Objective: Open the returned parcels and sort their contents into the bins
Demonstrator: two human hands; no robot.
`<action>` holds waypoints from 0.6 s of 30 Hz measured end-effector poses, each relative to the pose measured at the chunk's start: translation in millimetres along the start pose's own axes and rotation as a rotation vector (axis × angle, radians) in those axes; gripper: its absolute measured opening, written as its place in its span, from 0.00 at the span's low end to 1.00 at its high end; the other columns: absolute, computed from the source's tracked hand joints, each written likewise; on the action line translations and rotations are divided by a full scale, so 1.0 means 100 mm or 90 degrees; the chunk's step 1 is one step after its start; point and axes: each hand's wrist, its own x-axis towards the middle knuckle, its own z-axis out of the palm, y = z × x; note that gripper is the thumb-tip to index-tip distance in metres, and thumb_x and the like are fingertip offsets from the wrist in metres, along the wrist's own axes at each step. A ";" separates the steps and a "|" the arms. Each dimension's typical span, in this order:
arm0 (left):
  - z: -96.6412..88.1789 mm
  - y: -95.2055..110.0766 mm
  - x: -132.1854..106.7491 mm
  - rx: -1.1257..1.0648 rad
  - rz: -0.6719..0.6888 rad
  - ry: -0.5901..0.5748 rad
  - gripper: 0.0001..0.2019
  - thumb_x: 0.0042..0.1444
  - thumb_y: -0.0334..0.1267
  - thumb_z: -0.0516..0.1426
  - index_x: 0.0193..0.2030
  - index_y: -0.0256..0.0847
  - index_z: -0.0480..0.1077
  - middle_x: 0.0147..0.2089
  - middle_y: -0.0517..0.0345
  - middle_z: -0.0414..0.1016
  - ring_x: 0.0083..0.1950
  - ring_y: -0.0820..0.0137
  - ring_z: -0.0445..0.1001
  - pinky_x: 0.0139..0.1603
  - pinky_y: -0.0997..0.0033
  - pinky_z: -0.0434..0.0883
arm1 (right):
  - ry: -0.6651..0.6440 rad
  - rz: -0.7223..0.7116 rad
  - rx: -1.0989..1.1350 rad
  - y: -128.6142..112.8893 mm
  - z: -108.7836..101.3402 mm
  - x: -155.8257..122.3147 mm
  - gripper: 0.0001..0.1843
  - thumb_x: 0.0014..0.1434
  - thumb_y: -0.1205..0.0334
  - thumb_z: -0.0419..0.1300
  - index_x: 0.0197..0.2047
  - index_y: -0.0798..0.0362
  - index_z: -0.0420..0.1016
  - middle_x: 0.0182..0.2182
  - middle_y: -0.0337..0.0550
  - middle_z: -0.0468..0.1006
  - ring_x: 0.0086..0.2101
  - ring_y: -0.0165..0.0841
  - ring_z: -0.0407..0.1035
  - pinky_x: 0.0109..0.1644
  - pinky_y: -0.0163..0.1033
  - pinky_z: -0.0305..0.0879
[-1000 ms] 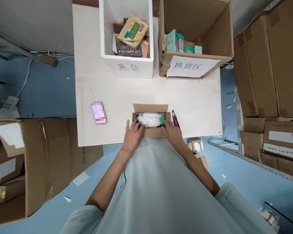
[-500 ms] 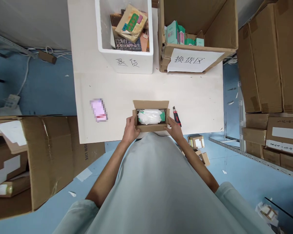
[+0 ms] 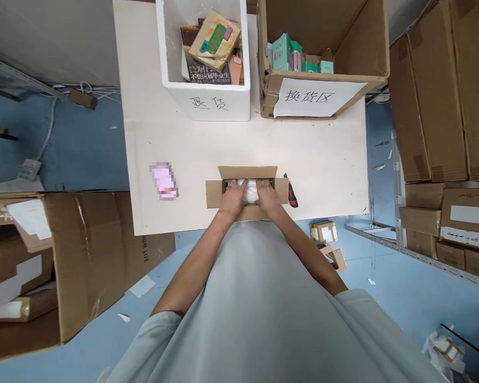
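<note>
A small open cardboard box (image 3: 214, 193) lies at the near edge of the white table (image 3: 191, 154), its flaps spread out to the sides. Both my hands reach into it. My left hand (image 3: 232, 198) and my right hand (image 3: 266, 196) rest side by side on a white plastic-wrapped packet (image 3: 250, 191) inside, fingers curled over it. Most of the packet is hidden under my hands.
A red and black utility knife (image 3: 291, 193) lies just right of the box. A blurred pink item (image 3: 163, 181) lies to the left. At the table's back stand a white foam bin (image 3: 207, 101) of books and a labelled cardboard box (image 3: 323, 90). Large cartons flank both sides.
My hands left the box's outer ends and went inside onto the packet. The side flaps now lie folded outward.
</note>
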 end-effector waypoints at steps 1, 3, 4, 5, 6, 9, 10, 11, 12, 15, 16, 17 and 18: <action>0.02 0.03 0.04 0.011 -0.002 -0.015 0.43 0.63 0.34 0.67 0.82 0.45 0.56 0.72 0.33 0.64 0.66 0.44 0.74 0.60 0.52 0.79 | -0.009 0.002 -0.012 -0.04 0.01 0.03 0.43 0.66 0.68 0.71 0.79 0.56 0.59 0.69 0.67 0.68 0.59 0.48 0.77 0.61 0.47 0.77; 0.07 0.04 0.08 0.017 0.001 -0.028 0.37 0.66 0.33 0.65 0.79 0.45 0.61 0.71 0.33 0.64 0.68 0.44 0.73 0.59 0.51 0.80 | -0.016 -0.011 -0.026 -0.08 0.06 0.07 0.36 0.67 0.73 0.67 0.75 0.57 0.64 0.69 0.68 0.68 0.59 0.47 0.77 0.61 0.45 0.78; 0.10 0.04 0.09 0.013 0.006 -0.027 0.33 0.67 0.32 0.63 0.77 0.44 0.64 0.71 0.33 0.65 0.69 0.44 0.72 0.59 0.51 0.80 | -0.018 -0.023 -0.024 -0.07 0.09 0.08 0.34 0.68 0.75 0.64 0.75 0.58 0.65 0.69 0.68 0.68 0.59 0.47 0.77 0.61 0.45 0.78; 0.13 0.03 0.09 0.004 0.013 -0.023 0.29 0.68 0.31 0.61 0.75 0.44 0.67 0.70 0.33 0.66 0.69 0.44 0.71 0.60 0.50 0.79 | -0.021 -0.035 -0.017 -0.06 0.12 0.09 0.32 0.69 0.76 0.62 0.74 0.59 0.66 0.69 0.69 0.69 0.59 0.47 0.77 0.62 0.45 0.77; 0.16 0.01 0.09 -0.008 0.021 -0.016 0.26 0.70 0.30 0.58 0.73 0.43 0.69 0.70 0.33 0.66 0.69 0.45 0.71 0.60 0.50 0.79 | -0.025 -0.046 -0.007 -0.05 0.15 0.09 0.31 0.71 0.76 0.60 0.75 0.60 0.65 0.69 0.69 0.69 0.59 0.47 0.78 0.62 0.46 0.77; 0.23 -0.05 0.09 -0.030 0.050 0.013 0.21 0.71 0.29 0.53 0.67 0.43 0.74 0.67 0.36 0.69 0.68 0.47 0.71 0.58 0.52 0.79 | -0.034 -0.067 0.017 0.02 0.20 0.09 0.30 0.75 0.74 0.54 0.77 0.60 0.64 0.67 0.68 0.72 0.58 0.46 0.79 0.63 0.46 0.76; 0.24 -0.06 0.09 -0.029 0.058 0.018 0.20 0.71 0.29 0.52 0.64 0.43 0.76 0.66 0.36 0.71 0.67 0.48 0.72 0.57 0.53 0.79 | -0.037 -0.070 0.021 0.04 0.20 0.09 0.29 0.76 0.74 0.53 0.77 0.60 0.65 0.66 0.67 0.74 0.58 0.46 0.79 0.63 0.46 0.75; 0.24 -0.08 0.09 -0.025 0.066 0.018 0.19 0.70 0.29 0.52 0.61 0.42 0.78 0.65 0.36 0.72 0.66 0.49 0.73 0.56 0.54 0.79 | -0.039 -0.074 0.024 0.06 0.20 0.09 0.27 0.77 0.73 0.52 0.76 0.59 0.66 0.65 0.65 0.75 0.57 0.45 0.79 0.63 0.45 0.75; 0.24 -0.08 0.09 -0.021 0.073 0.014 0.18 0.70 0.29 0.51 0.58 0.41 0.79 0.63 0.36 0.73 0.65 0.49 0.74 0.55 0.55 0.79 | -0.040 -0.077 0.028 0.07 0.19 0.09 0.26 0.77 0.72 0.51 0.74 0.59 0.69 0.64 0.64 0.76 0.56 0.44 0.80 0.63 0.45 0.75; 0.22 -0.09 0.13 -0.020 0.080 -0.007 0.18 0.70 0.28 0.51 0.55 0.39 0.81 0.60 0.35 0.75 0.61 0.50 0.78 0.54 0.55 0.78 | -0.045 -0.083 0.037 0.07 0.14 0.11 0.22 0.78 0.70 0.51 0.68 0.58 0.77 0.60 0.61 0.80 0.55 0.45 0.81 0.62 0.44 0.75; 0.20 -0.08 0.15 -0.023 0.081 -0.013 0.18 0.70 0.28 0.51 0.54 0.38 0.82 0.59 0.34 0.76 0.60 0.50 0.79 0.55 0.54 0.78 | -0.048 -0.083 0.039 0.07 0.12 0.11 0.21 0.78 0.70 0.52 0.66 0.58 0.80 0.60 0.61 0.80 0.54 0.45 0.81 0.62 0.44 0.75; 0.19 -0.08 0.17 -0.027 0.081 -0.018 0.18 0.69 0.28 0.51 0.54 0.37 0.82 0.59 0.34 0.77 0.59 0.50 0.79 0.55 0.54 0.78 | -0.050 -0.081 0.041 0.06 0.09 0.12 0.20 0.78 0.69 0.52 0.63 0.59 0.82 0.59 0.61 0.81 0.54 0.45 0.81 0.61 0.44 0.75; 0.18 -0.08 0.19 -0.030 0.081 -0.023 0.18 0.69 0.28 0.52 0.54 0.37 0.82 0.58 0.34 0.78 0.58 0.50 0.80 0.55 0.54 0.77 | -0.052 -0.080 0.044 0.05 0.07 0.13 0.20 0.78 0.69 0.52 0.61 0.59 0.83 0.59 0.61 0.81 0.53 0.45 0.82 0.61 0.43 0.75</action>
